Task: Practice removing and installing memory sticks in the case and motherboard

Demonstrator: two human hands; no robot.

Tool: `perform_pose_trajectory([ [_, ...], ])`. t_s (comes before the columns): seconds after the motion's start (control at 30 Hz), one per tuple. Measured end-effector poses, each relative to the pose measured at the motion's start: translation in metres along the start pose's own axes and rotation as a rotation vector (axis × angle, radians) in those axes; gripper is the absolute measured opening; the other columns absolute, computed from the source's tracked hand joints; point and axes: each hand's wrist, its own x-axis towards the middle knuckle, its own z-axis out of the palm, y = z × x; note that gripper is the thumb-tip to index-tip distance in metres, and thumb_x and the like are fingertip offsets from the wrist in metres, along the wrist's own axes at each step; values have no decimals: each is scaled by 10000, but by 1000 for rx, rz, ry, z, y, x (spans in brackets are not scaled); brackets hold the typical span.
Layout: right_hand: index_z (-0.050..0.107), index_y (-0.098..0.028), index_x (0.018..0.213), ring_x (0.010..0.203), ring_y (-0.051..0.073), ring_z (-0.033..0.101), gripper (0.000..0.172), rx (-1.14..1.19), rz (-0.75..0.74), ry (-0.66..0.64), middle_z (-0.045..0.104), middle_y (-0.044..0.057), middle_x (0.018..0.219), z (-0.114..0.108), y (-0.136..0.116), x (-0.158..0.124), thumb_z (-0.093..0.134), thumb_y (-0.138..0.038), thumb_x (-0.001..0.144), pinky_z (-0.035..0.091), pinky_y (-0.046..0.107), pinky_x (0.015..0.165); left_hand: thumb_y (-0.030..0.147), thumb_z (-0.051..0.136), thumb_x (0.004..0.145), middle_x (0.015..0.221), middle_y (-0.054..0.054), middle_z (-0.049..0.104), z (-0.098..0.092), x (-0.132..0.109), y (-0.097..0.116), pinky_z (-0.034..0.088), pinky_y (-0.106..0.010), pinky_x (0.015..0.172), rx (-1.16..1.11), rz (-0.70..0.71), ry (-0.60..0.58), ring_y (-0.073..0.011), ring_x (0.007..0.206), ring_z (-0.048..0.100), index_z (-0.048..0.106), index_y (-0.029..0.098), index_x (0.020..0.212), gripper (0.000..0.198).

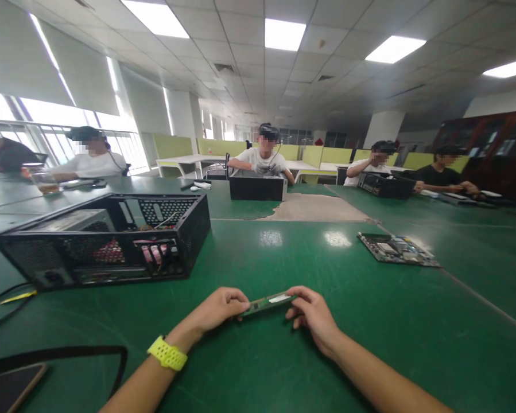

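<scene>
A green RAM stick (262, 306) with a white label is held just over the green tabletop, slightly tilted, its right end higher. My left hand (223, 308) pinches its left end between thumb and fingers. At the other end, my right hand (313, 315) grips the stick near the label, fingers curled. A yellow-green watch strap (167, 353) is on my left wrist. Beyond my left hand lies an open black computer case (111, 244) on its side. Farther to the right, a motherboard (398, 250) lies flat on the table.
The green table (258, 373) has a torn patch (315, 207) toward its far side. A phone-like dark device (14, 387) and black cables (124, 367) lie at the front left. Across the table, a person (262, 155) works at another case (258, 187); more people sit left and right.
</scene>
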Motion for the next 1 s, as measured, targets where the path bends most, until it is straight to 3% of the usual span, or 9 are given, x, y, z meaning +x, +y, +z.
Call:
perform_pose_trajectory([
  [0.1, 589, -158, 1049, 578, 119, 590, 393, 40, 9, -51, 619, 18, 787, -2, 0, -1, 572, -263, 670, 427, 189, 391, 526, 636, 699, 547, 17, 604, 0, 3, -5, 293, -202, 484, -62, 3, -17, -89, 471, 441, 564, 135, 812, 412],
  [0.2, 528, -189, 1147, 498, 91, 554, 512, 29, 13, 0, 579, -17, 787, -4, 3, 3, 635, -264, 651, 403, 184, 357, 531, 608, 716, 524, 4, 633, -2, 5, -8, 305, -196, 450, -84, -4, -63, -85, 414, 432, 516, 155, 831, 404],
  [0.33, 557, -183, 1035, 550, 83, 557, 404, 22, -1, 6, 593, 2, 859, -6, 6, 8, 630, -221, 640, 403, 164, 367, 468, 632, 697, 395, 47, 554, 0, 4, -9, 252, -182, 389, -82, 5, -19, -77, 336, 385, 532, 154, 817, 351],
  [0.4, 575, -181, 977, 564, 79, 553, 347, 22, -6, -13, 591, 4, 875, -5, 5, 9, 618, -205, 634, 402, 156, 366, 441, 651, 674, 395, 40, 560, 2, 4, -9, 292, -186, 399, -127, 12, 15, -87, 345, 426, 534, 153, 786, 330],
  [0.53, 595, -161, 974, 437, 74, 514, 315, -35, 76, -74, 560, -17, 726, -4, -1, 6, 567, -287, 687, 344, 155, 292, 441, 698, 626, 645, -61, 698, 5, 6, -9, 430, -240, 534, -271, 5, 84, -133, 509, 590, 524, 149, 754, 364],
  [0.63, 590, -144, 1047, 476, 115, 590, 389, 10, 123, -200, 614, 33, 796, -5, -4, 3, 537, -343, 717, 371, 170, 308, 465, 681, 660, 773, -80, 711, 4, 6, -7, 412, -230, 567, -251, -7, 170, -129, 578, 611, 556, 138, 780, 371],
  [0.73, 594, -151, 1056, 559, 133, 638, 401, 40, 124, -240, 623, 59, 898, -7, -6, 2, 579, -399, 741, 449, 195, 396, 437, 676, 664, 759, -54, 695, 3, 6, -5, 370, -217, 543, -230, -22, 258, -117, 578, 589, 563, 141, 775, 335],
  [0.9, 604, -166, 1055, 492, 76, 559, 480, -31, 94, -220, 571, -28, 763, -7, 1, 4, 748, -282, 612, 445, 193, 446, 366, 714, 637, 699, -17, 685, 4, 4, -6, 389, -233, 589, -323, -16, 227, -122, 573, 568, 507, 153, 1008, 475],
  [1.0, 653, -140, 970, 523, 83, 538, 386, -99, 78, -220, 591, -13, 731, -6, 8, 6, 732, -273, 617, 424, 193, 449, 404, 714, 652, 663, -17, 677, 2, 4, -7, 395, -241, 593, -335, -21, 173, -121, 555, 557, 501, 142, 1032, 508],
])
